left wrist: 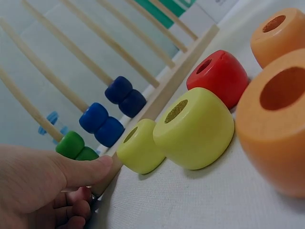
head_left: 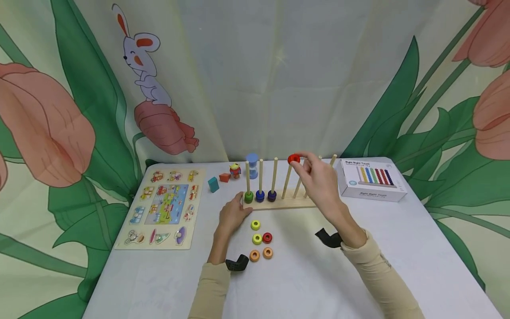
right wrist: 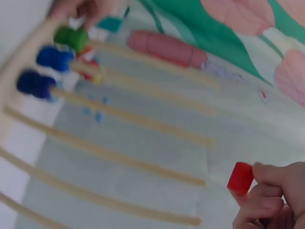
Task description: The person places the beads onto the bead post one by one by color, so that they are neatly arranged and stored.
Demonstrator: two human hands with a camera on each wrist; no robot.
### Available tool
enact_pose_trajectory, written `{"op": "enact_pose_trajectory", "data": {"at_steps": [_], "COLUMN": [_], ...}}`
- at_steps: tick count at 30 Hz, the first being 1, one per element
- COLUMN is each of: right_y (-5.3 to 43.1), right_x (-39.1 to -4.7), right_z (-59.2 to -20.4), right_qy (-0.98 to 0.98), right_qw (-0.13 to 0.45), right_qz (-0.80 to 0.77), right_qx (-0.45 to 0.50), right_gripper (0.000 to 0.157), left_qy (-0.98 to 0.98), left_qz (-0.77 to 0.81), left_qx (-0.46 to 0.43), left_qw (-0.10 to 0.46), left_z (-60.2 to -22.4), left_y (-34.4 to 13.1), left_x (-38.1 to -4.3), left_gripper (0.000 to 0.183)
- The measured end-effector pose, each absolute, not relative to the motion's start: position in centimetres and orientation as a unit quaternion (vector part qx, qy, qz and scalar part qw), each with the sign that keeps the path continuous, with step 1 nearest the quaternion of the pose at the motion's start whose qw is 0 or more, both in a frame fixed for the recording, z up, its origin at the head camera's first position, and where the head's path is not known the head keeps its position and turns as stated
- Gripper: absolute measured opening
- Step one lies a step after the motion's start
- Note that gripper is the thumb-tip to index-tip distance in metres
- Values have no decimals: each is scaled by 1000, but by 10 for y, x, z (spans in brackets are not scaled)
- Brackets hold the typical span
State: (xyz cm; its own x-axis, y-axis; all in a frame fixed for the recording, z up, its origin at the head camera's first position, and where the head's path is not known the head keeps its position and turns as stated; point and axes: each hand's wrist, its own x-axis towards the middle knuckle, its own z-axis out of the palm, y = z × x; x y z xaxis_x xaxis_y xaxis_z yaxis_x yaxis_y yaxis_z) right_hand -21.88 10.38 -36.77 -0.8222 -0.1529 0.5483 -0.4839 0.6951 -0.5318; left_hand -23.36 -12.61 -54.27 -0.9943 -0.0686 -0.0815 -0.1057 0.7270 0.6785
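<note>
My left hand [head_left: 233, 215] grips the left end of a wooden stacking rack [head_left: 292, 204], its thumb along the front edge. Upright pegs rise from the base. Two green beads [left wrist: 70, 145], two blue beads [left wrist: 93, 116] and two dark blue beads [left wrist: 118, 90] sit low on the first three pegs. With thumb and fingertips, my right hand [head_left: 318, 179] pinches a red bead [right wrist: 240, 178] close to the top of the fourth peg. In front of the rack lie two yellow beads [left wrist: 200, 136], another red bead [left wrist: 226, 78] and two orange beads [left wrist: 274, 152].
A wooden picture puzzle [head_left: 199, 177] lies at the left. Behind the rack's left end stand a blue hourglass [head_left: 253, 168], a small toy figure [head_left: 235, 170], a red block [head_left: 225, 177] and a teal block [head_left: 213, 184]. A white box [head_left: 372, 179] stands at the right, near the printed curtain [head_left: 279, 88].
</note>
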Motion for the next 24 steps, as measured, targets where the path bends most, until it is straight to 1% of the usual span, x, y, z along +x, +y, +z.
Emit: {"op": "enact_pose_trajectory", "data": {"at_steps": [2,7,9,14,17,19,21,22,24], "right_y": [104,102,102,102,105,106,107,106,104], "right_x": [-225,-235,-238,-237,-232,-227,-221,-217,-211], "right_z": [-362,-363,-367,-373,-377,-383,-392,-399,-414], "right_qy": [-894,-916,-919,-906,-888,-879,-875,-877,-882], "right_qw": [242,203,199,225,250,255,236,215,152], "right_qz": [335,314,309,331,359,375,391,399,415], "right_qx": [171,148,142,137,143,150,158,161,162], "right_gripper": [38,38,37,36,32,30,27,26,26], "left_qy": [928,924,925,926,925,925,926,927,928], "left_qz": [368,378,376,376,377,377,373,372,368], "left_qx": [-48,-51,-48,-43,-43,-44,-45,-46,-48], "left_qw": [28,34,29,14,12,15,20,22,23], "left_z": [-542,-544,-545,-541,-540,-540,-541,-541,-540], "left_y": [-127,-128,-127,-125,-125,-125,-125,-125,-126], "left_x": [-233,-232,-231,-231,-231,-231,-232,-232,-233], "left_gripper": [68,69,69,67,67,67,68,68,68]}}
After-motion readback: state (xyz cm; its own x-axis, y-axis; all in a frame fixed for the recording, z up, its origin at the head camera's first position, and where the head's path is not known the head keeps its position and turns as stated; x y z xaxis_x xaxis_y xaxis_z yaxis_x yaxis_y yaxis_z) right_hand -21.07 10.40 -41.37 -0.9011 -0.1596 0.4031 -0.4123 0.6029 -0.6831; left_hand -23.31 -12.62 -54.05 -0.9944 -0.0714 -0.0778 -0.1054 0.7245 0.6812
